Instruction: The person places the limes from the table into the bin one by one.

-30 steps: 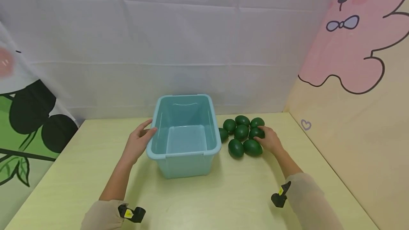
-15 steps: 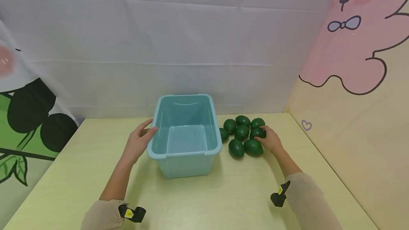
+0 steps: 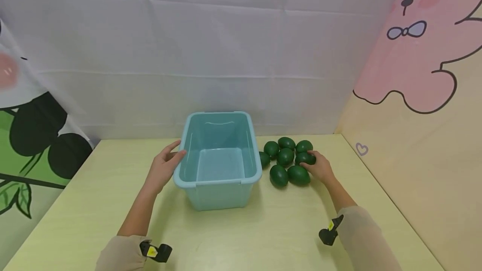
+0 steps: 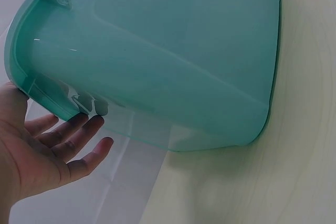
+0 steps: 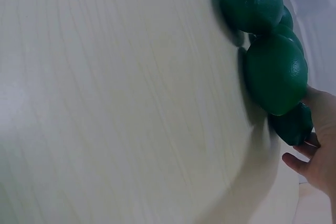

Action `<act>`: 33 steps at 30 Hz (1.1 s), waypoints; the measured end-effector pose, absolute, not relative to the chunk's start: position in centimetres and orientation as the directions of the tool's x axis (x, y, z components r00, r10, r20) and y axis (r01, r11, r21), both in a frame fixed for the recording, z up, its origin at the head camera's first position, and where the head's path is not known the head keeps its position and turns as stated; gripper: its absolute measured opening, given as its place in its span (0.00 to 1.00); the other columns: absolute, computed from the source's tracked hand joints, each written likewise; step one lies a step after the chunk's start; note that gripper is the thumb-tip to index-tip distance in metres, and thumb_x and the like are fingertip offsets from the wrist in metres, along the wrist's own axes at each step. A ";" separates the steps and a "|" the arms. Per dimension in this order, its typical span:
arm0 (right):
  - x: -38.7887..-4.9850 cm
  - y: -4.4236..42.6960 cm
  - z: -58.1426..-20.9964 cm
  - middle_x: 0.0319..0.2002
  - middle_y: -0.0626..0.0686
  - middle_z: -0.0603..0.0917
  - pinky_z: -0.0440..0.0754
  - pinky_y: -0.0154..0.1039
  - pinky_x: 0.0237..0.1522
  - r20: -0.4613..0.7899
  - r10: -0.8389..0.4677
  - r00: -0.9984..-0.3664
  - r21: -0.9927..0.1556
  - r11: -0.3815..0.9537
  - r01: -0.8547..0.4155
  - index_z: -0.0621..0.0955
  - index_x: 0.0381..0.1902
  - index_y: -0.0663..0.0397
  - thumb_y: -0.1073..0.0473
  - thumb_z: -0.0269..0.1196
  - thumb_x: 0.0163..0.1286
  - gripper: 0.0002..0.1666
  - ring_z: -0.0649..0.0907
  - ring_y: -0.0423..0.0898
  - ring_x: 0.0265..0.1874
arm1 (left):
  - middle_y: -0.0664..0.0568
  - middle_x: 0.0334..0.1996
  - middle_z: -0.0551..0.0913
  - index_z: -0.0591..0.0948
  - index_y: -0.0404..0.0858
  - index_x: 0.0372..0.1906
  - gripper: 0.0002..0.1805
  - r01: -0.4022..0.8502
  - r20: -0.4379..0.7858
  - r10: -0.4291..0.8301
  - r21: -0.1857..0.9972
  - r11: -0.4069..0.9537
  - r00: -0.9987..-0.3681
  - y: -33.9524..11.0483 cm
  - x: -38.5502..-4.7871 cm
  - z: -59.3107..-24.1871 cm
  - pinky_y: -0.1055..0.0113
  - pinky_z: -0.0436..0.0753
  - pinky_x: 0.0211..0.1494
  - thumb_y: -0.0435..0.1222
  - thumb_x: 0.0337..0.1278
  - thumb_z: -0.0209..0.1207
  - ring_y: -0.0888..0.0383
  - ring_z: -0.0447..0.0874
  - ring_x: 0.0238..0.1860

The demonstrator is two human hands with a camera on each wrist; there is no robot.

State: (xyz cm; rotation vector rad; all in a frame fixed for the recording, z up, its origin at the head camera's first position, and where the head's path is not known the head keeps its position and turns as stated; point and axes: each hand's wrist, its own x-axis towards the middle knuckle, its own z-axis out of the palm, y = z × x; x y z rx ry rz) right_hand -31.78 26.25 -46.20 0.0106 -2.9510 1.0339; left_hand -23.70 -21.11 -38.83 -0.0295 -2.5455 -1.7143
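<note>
A light blue plastic bin stands upright on the table, with nothing inside. My left hand holds the bin's left rim, thumb on top; the left wrist view has its fingers spread under the lip, outside the wall. Right of the bin lies a cluster of several dark green, smooth, egg-shaped avocados. My right hand grips the rightmost avocado between thumb and fingers, and that avocado still sits among the others. In the right wrist view a nearer avocado partly hides the held one.
The pale wood-patterned table stretches in front of the bin. A white cloth hangs just behind the bin and avocados. A printed wall borders the right side. One avocado lies partly hidden behind the bin's right edge.
The gripped avocado has shifted very slightly right with my right hand. My left hand and the bin hold their places.
</note>
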 end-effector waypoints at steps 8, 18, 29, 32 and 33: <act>-31.2 26.6 -46.1 0.63 0.73 0.65 0.64 0.61 0.62 0.051 0.011 -0.999 -0.633 0.774 -0.024 0.63 0.65 0.65 0.50 0.61 0.64 0.39 0.65 0.68 0.63 | 0.35 0.60 0.73 0.58 0.43 0.72 0.35 0.058 0.071 -0.021 0.921 0.384 -0.997 -21.1 -23.7 -38.8 0.66 0.79 0.46 0.53 0.65 0.49 0.43 0.77 0.55; -30.7 27.0 -44.8 0.63 0.73 0.65 0.65 0.60 0.61 0.070 0.011 -0.997 -0.623 0.782 -0.035 0.63 0.65 0.65 0.50 0.61 0.64 0.39 0.66 0.68 0.62 | 0.36 0.59 0.74 0.58 0.43 0.71 0.35 0.062 0.075 -0.018 0.922 0.382 -0.997 -21.1 -23.8 -38.8 0.70 0.79 0.45 0.53 0.65 0.49 0.45 0.78 0.54; -30.5 27.1 -43.5 0.62 0.72 0.67 0.68 0.60 0.58 0.101 -0.005 -0.995 -0.624 0.778 -0.068 0.64 0.65 0.62 0.47 0.62 0.63 0.40 0.69 0.68 0.60 | 0.36 0.60 0.74 0.58 0.43 0.72 0.35 0.058 0.071 -0.020 0.923 0.381 -0.997 -21.1 -23.8 -38.8 0.70 0.79 0.45 0.53 0.65 0.50 0.45 0.78 0.54; -30.4 27.0 -43.0 0.61 0.72 0.68 0.69 0.60 0.58 0.116 -0.013 -0.993 -0.625 0.776 -0.082 0.65 0.65 0.63 0.47 0.63 0.63 0.39 0.69 0.67 0.60 | 0.36 0.59 0.74 0.58 0.43 0.72 0.35 0.055 0.068 -0.021 0.922 0.382 -0.997 -21.1 -23.8 -38.8 0.69 0.79 0.45 0.53 0.65 0.50 0.46 0.78 0.53; -30.3 27.0 -42.8 0.61 0.72 0.68 0.69 0.59 0.58 0.118 -0.014 -0.993 -0.624 0.776 -0.085 0.65 0.65 0.63 0.47 0.63 0.63 0.39 0.70 0.67 0.60 | 0.36 0.59 0.74 0.58 0.43 0.72 0.35 0.054 0.067 -0.022 0.922 0.383 -0.997 -21.1 -23.7 -38.8 0.69 0.79 0.44 0.53 0.65 0.50 0.46 0.78 0.53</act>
